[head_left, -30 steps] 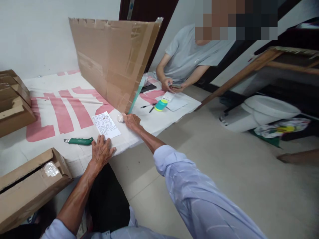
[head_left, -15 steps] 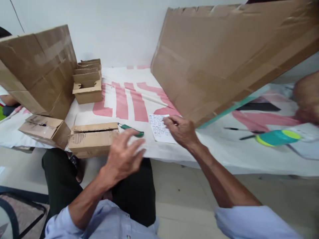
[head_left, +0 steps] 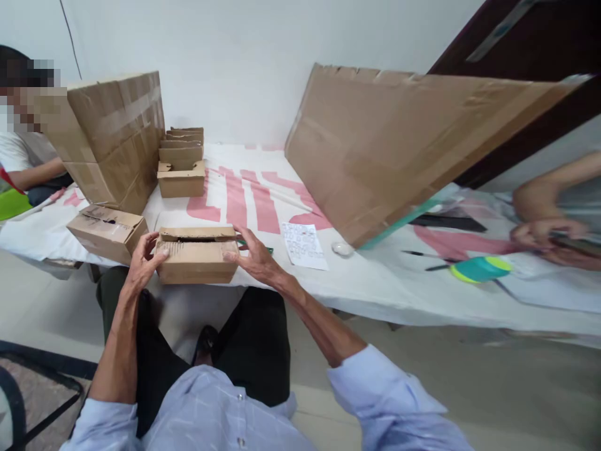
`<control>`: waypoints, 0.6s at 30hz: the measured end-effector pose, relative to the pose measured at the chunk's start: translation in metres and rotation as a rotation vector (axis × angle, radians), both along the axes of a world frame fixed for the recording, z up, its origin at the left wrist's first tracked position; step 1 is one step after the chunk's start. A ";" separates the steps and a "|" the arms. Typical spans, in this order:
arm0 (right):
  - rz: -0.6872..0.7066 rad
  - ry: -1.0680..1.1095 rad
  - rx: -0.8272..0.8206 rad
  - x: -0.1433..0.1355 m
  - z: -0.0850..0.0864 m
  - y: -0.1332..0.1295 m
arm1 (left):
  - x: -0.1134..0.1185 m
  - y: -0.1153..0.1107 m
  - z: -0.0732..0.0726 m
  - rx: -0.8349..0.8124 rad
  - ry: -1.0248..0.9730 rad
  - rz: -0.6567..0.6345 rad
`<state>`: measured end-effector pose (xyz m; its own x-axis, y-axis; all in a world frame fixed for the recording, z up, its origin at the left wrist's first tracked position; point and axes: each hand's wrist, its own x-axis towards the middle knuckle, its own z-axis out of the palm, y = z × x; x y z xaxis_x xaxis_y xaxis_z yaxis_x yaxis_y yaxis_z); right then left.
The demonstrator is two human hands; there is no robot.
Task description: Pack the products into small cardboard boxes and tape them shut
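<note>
A small cardboard box (head_left: 197,262) rests at the table's front edge, its lid flaps nearly meeting with a dark slit between them. My left hand (head_left: 142,260) grips its left end, thumb on the front top edge. At the right end my right hand (head_left: 253,254) grips it the same way, fingers behind and thumb in front. Partly hidden behind my right hand lies a green-handled tool (head_left: 269,250). To the right sits a white paper (head_left: 305,246) covered in small drawn shapes, with a small whitish round object (head_left: 342,249) beside it.
Another closed carton (head_left: 107,232) stands on the left. An open box with raised flaps (head_left: 181,181) is farther back. Large cardboard panels (head_left: 375,144) rise on both sides. Pens and a teal-and-yellow object (head_left: 481,269) lie at right, near another person's hands (head_left: 544,238). Another person sits at left.
Both hands have come to the box: the left from in front of it, the right leftward from the paper. They now hold its two ends. The whitish round object has come into sight.
</note>
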<state>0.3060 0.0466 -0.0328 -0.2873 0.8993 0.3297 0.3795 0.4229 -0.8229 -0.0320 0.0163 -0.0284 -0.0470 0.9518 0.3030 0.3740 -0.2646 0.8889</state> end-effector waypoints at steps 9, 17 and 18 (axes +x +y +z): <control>-0.022 -0.025 0.172 0.001 -0.010 -0.036 | -0.023 -0.020 0.007 0.001 0.232 -0.223; -0.023 -0.065 0.231 0.001 -0.017 -0.050 | -0.020 -0.031 0.002 0.107 0.322 -0.289; -0.025 -0.064 0.236 0.001 -0.018 -0.050 | -0.019 -0.032 0.001 0.125 0.326 -0.296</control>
<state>0.3071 -0.0034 -0.0508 -0.2928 0.8064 0.5137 0.4402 0.5906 -0.6763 -0.0507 -0.0153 -0.0270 0.3379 0.8654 0.3700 0.5211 -0.4994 0.6921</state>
